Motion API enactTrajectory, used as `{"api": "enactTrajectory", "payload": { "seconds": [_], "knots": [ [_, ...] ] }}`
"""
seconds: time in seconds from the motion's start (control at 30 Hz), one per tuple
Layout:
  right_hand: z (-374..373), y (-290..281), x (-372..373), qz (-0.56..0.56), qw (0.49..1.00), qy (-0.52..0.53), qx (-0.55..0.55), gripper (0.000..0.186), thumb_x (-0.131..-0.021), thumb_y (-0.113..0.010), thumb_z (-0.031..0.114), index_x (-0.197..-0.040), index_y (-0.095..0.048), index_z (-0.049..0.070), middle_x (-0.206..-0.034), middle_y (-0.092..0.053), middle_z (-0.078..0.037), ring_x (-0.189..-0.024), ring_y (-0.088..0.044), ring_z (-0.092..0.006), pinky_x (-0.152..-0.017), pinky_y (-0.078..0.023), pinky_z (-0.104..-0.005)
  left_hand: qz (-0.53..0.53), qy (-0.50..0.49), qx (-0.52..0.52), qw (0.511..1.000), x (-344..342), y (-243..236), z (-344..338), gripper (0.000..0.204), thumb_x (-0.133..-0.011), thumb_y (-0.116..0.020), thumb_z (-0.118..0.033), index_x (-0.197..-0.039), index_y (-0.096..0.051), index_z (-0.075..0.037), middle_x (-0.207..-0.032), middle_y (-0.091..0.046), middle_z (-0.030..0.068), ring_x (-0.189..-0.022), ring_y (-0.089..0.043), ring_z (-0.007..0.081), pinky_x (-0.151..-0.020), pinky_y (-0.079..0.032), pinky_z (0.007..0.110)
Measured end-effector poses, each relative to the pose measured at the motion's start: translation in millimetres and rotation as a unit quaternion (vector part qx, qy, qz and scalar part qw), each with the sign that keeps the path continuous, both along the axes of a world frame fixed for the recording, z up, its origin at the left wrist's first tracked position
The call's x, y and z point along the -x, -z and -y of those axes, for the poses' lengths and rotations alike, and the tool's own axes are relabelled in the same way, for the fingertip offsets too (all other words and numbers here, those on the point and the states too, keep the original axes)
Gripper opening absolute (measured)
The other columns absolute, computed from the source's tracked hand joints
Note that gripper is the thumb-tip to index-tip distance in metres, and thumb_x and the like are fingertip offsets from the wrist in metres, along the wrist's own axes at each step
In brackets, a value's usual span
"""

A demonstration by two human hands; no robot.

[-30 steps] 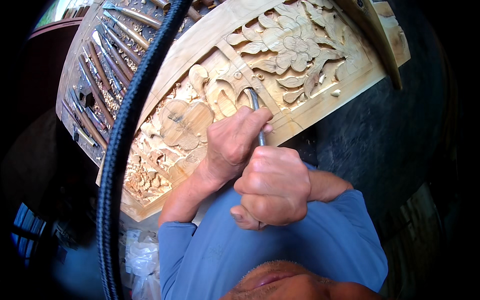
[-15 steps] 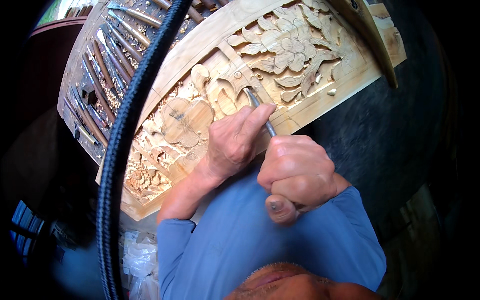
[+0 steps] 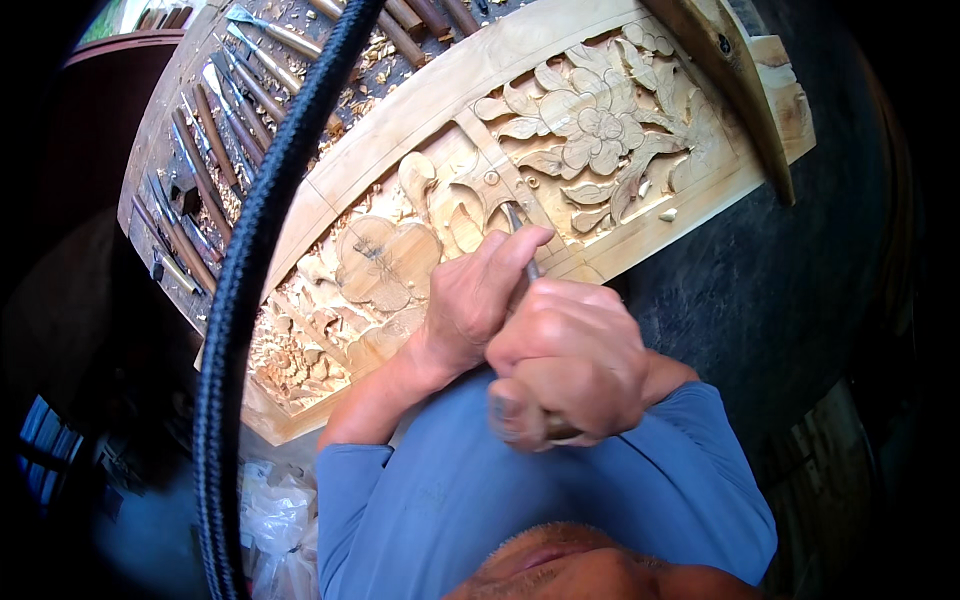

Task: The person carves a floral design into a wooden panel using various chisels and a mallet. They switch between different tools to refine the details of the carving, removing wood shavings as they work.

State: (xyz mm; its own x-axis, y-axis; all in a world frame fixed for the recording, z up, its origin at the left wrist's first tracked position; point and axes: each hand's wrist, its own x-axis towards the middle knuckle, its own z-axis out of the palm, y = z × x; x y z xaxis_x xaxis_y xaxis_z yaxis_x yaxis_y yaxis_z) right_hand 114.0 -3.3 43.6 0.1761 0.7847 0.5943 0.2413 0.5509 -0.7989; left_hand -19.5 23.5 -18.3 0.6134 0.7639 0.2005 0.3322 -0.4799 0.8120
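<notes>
A pale wooden panel (image 3: 330,200) lies slanted across the table, carved in relief with flowers and leaves. My right hand (image 3: 575,360) is wrapped round the handle of a carving chisel (image 3: 532,268), its thumb toward my body. My left hand (image 3: 470,305) rests at the panel's near edge, with its fingers closed about the chisel's metal shank. The blade tip meets the wood beside a divider strip near a small carved curl. Most of the handle is hidden inside my right fist. Left of the blade is a carved rounded flower (image 3: 385,262) with pencil lines.
Several chisels (image 3: 205,175) with wooden handles lie among shavings beyond the panel at the upper left. A dark braided cable (image 3: 250,250) crosses the view. A curved wooden piece (image 3: 735,80) overlaps the panel's right end. Clear plastic bags (image 3: 280,520) are at the lower left.
My right hand has moved left, closer to my left hand, and the chisel's angle has changed. The panel sits slightly lower and further right in view.
</notes>
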Motion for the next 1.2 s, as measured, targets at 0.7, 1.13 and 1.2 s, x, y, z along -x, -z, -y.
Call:
{"api": "enactTrajectory", "payload": {
  "seconds": [0.7,1.13,1.2],
  "knots": [
    [43.1,12.8,26.7,0.088,0.991,0.052,-0.083,0.033,-0.098,-0.082,0.016,-0.084,-0.054,0.006,-0.075,-0.066,-0.007,-0.060,-0.061,-0.0196,-0.053,-0.050,-0.0317,0.071,0.050,-0.055,0.995,2.8,1.4,4.7,0.043,-0.084,-0.076,-0.001,-0.126,-0.069,-0.005,-0.080,-0.062,0.0079,-0.065,-0.066,0.0259,-0.055,-0.052,0.039],
    [37.8,20.3,11.4,0.045,0.998,-0.028,-0.045,0.036,-0.099,-0.083,0.023,-0.086,-0.055,0.006,-0.078,-0.066,-0.007,-0.061,-0.062,-0.0195,-0.052,-0.050,-0.0320,0.004,-0.002,-0.104,0.995,3.1,7.2,7.9,0.041,-0.085,-0.074,-0.005,-0.125,-0.069,-0.005,-0.077,-0.059,0.0075,-0.061,-0.064,0.0252,-0.051,-0.050,0.037],
    [38.1,13.5,3.7,0.061,0.997,-0.045,-0.026,0.033,-0.099,-0.084,0.025,-0.091,-0.058,0.005,-0.083,-0.069,-0.009,-0.067,-0.068,-0.0233,-0.057,-0.056,-0.0346,0.013,0.002,-0.113,0.994,2.1,7.4,8.2,0.040,-0.085,-0.075,-0.007,-0.125,-0.069,-0.004,-0.075,-0.058,0.0068,-0.060,-0.063,0.0243,-0.051,-0.050,0.037]
  ]
}}
